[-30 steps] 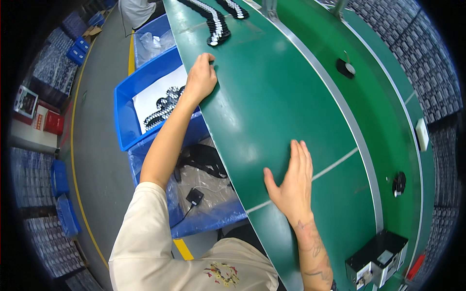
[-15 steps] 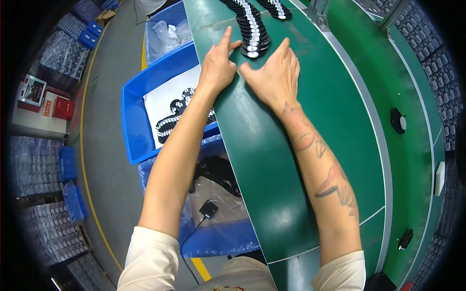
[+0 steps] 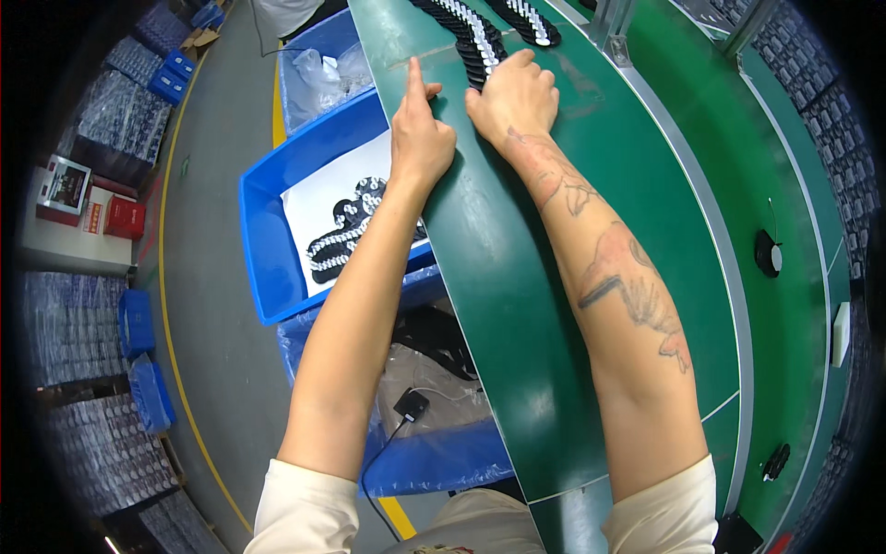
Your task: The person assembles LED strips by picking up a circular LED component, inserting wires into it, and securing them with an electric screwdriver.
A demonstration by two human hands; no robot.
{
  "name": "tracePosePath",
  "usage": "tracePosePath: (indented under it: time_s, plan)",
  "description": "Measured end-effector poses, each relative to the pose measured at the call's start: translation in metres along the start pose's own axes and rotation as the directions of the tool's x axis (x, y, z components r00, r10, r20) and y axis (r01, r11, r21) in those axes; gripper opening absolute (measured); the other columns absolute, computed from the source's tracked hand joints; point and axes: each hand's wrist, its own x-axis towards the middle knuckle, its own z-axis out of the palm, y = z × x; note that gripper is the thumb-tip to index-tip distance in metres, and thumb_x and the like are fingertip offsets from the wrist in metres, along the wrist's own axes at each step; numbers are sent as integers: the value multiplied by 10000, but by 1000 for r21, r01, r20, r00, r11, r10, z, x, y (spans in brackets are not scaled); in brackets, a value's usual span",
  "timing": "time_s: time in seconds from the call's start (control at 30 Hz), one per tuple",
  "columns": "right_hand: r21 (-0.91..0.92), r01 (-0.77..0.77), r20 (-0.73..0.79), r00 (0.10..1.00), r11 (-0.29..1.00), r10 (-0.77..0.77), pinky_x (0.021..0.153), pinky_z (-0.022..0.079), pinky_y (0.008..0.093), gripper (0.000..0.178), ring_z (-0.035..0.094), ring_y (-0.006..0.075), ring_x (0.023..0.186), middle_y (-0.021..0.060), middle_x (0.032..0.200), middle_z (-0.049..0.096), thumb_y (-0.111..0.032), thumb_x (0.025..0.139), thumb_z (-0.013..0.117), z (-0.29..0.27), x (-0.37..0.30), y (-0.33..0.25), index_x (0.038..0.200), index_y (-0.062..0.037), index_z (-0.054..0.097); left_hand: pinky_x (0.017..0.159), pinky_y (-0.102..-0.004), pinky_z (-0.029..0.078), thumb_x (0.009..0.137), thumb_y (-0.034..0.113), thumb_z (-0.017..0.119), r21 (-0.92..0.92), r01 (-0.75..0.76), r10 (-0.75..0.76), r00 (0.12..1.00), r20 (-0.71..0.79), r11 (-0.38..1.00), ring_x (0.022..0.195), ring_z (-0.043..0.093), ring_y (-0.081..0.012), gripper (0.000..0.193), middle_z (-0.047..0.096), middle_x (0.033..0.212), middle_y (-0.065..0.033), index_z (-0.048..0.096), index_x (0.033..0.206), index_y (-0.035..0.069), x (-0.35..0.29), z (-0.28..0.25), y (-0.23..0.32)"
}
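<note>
A long overlapping row of round black pieces with white centres (image 3: pixel 475 37) lies on the green tabletop (image 3: pixel 517 277). My right hand (image 3: pixel 517 97) is closed over the near end of that row, its fingers curled down and its thumb beside the black edges; the pieces under the palm are hidden. Just left of it, at the table's left edge, my left hand (image 3: pixel 423 138) holds nothing that I can see, with the index finger stretched forward and the thumb apart. A shorter row of the same pieces (image 3: pixel 531 20) lies farther right.
Left of the table stands a blue bin (image 3: pixel 263 249) with more black-and-white pieces (image 3: pixel 337 245) on a white sheet. Below it, a plastic-lined bin (image 3: pixel 434 452) holds black material and a cabled black box (image 3: pixel 411 404). A metal rail (image 3: pixel 711 222) bounds the table's right side.
My right hand has moved forward and closed over the near end of the row, where before it was spread open short of it. My left hand has shifted slightly from the row.
</note>
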Motion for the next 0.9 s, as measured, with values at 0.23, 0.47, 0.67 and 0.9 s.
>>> tracePosePath:
  time_s: [0.23,0.47,0.67,0.9]
  plan:
    - [78,48,2,999,996,-48,871,464,381,739,556,327,1009,214,1013,617,-258,714,675,-10,-20,20,1226,177,368,941,-376,431,703,-73,449,43,0,-2,999,32,999,1078,575,-348,729,603,1146,-208,304,1414,3,2,0,1]
    - [110,116,-59,992,987,-110,835,465,388,661,549,329,967,203,962,615,-252,708,689,-24,-47,37,1158,146,414,951,-400,423,736,-32,461,89,-24,19,998,52,996,1082,557,-381,644,584,1162,-228,365,1373,-20,2,0,1]
    - [176,123,-83,990,977,-110,860,447,399,691,532,330,994,203,997,605,-229,701,693,-41,-76,55,1212,134,401,1016,-412,372,790,92,433,209,-61,35,992,124,976,1181,489,-359,577,524,1255,-235,388,1351,-38,3,6,0]
    - [236,107,-54,994,966,-97,878,433,413,674,516,333,1016,204,1052,594,-210,715,687,-75,-117,72,1234,112,401,1044,-411,351,820,136,411,228,-66,38,991,126,971,1207,466,-356,528,505,1282,-231,423,1320,-32,6,4,0]
